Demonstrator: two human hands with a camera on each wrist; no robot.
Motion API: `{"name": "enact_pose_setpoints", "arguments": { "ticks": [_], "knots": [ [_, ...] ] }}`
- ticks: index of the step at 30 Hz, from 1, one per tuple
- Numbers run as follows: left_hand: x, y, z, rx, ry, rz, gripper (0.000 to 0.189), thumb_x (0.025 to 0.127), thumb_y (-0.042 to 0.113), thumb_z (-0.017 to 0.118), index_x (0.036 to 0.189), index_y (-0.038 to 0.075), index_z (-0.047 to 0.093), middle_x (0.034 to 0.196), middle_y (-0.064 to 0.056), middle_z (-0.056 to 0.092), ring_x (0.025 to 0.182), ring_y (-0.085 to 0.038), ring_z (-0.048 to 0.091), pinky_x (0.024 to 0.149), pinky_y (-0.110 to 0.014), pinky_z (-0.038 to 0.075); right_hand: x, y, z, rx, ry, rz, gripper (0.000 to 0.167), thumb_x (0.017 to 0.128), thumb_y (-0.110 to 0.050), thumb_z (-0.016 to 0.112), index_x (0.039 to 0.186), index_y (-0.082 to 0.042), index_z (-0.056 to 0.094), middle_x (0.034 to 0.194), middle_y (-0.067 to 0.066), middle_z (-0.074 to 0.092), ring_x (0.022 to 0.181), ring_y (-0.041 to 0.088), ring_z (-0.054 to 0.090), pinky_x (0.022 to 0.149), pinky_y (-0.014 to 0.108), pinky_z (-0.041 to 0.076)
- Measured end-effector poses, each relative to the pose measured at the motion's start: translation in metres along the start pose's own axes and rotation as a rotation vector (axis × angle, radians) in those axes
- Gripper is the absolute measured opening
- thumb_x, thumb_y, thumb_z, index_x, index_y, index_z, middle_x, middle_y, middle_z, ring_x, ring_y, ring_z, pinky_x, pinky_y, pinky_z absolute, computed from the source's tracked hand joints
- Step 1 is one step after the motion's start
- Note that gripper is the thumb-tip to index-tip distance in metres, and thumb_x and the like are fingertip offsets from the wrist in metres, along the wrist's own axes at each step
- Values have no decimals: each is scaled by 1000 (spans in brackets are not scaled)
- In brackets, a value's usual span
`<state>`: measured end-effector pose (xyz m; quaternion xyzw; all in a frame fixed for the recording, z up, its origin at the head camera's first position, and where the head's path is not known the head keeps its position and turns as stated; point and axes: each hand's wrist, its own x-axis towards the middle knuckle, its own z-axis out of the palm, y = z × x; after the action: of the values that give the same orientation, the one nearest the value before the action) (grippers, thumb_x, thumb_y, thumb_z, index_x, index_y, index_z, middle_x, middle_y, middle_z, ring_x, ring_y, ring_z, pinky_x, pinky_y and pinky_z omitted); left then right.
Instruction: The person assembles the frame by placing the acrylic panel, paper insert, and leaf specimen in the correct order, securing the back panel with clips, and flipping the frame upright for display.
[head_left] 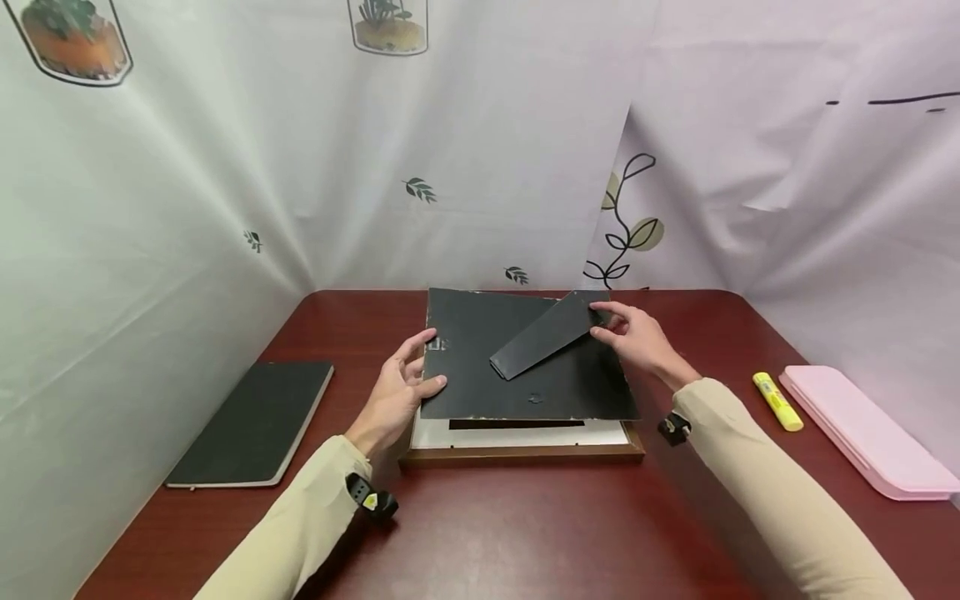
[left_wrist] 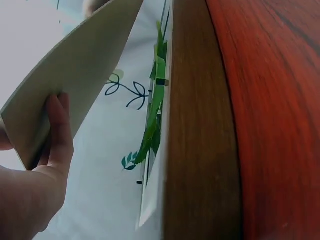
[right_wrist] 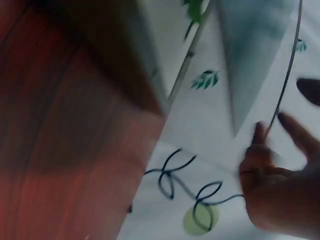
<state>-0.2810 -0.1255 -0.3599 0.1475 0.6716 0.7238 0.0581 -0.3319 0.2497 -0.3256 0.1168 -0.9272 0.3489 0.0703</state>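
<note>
The two hands are apart from each other. The left hand (head_left: pixel 393 400) pinches the left edge of the black board (head_left: pixel 461 333). The right hand (head_left: pixel 637 333) pinches the far end of the flat black leg (head_left: pixel 543 337) on its back; the right wrist view is blurry, so it may touch the board's edge too. If it pulls too hard, the leg could bend or rip loose. If the left hand slips, the board could drop and squash the green leaves (left_wrist: pixel 151 130). The board is held tipped above the wooden frame (head_left: pixel 517 455) on the red-brown table (head_left: pixel 510 533). Its back is black with scuffed edges; its underside looks pale.
</note>
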Motion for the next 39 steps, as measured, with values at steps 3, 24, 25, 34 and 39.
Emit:
{"name": "enact_pose_setpoints", "arguments": {
  "ticks": [3, 24, 25, 34, 39],
  "knots": [
    [-1, -2, -4, -39, -2, -4, 78, 93, -14, 53, 159, 18, 27, 157, -18, 40, 116, -12, 64, 89, -20, 53, -2, 8, -8, 19, -142, 7, 60, 100, -28, 62, 155, -20, 39, 138, 28, 50, 112, 37, 59, 92, 51, 49],
    [-2, -2, -18, 962, -74, -60, 57, 94, 20, 70, 144, 4, 47, 102, -14, 63, 83, -19, 60, 78, -37, 51, -16, 35, 11, 673, -222, 199, 74, 94, -14, 71, 158, -19, 34, 134, 6, 63, 58, 0, 55, 53, 20, 42],
    [-2, 1, -17, 986, -57, -49, 53, 94, 21, 71, 141, 4, 52, 103, -13, 64, 84, -18, 61, 78, -37, 52, -16, 35, 12, 674, -216, 206, 73, 94, -15, 71, 157, -19, 34, 142, 9, 57, 56, 0, 51, 50, 19, 36],
    [-8, 2, -29, 1212, -36, 11, 29, 87, 20, 77, 111, 6, 69, 92, -4, 74, 84, -17, 68, 78, -39, 54, -16, 38, 18, 860, -252, 248, 71, 95, -6, 67, 157, -12, 33, 123, 1, 69, 84, 9, 74, 71, 25, 59],
    [-9, -6, -39, 1322, -4, -17, 25, 89, 27, 75, 104, 8, 70, 97, -5, 75, 90, -23, 69, 78, -44, 55, -14, 40, 21, 711, -228, 215, 70, 95, -13, 69, 156, -16, 36, 113, -4, 65, 56, 0, 47, 54, 19, 41]
  ]
}}
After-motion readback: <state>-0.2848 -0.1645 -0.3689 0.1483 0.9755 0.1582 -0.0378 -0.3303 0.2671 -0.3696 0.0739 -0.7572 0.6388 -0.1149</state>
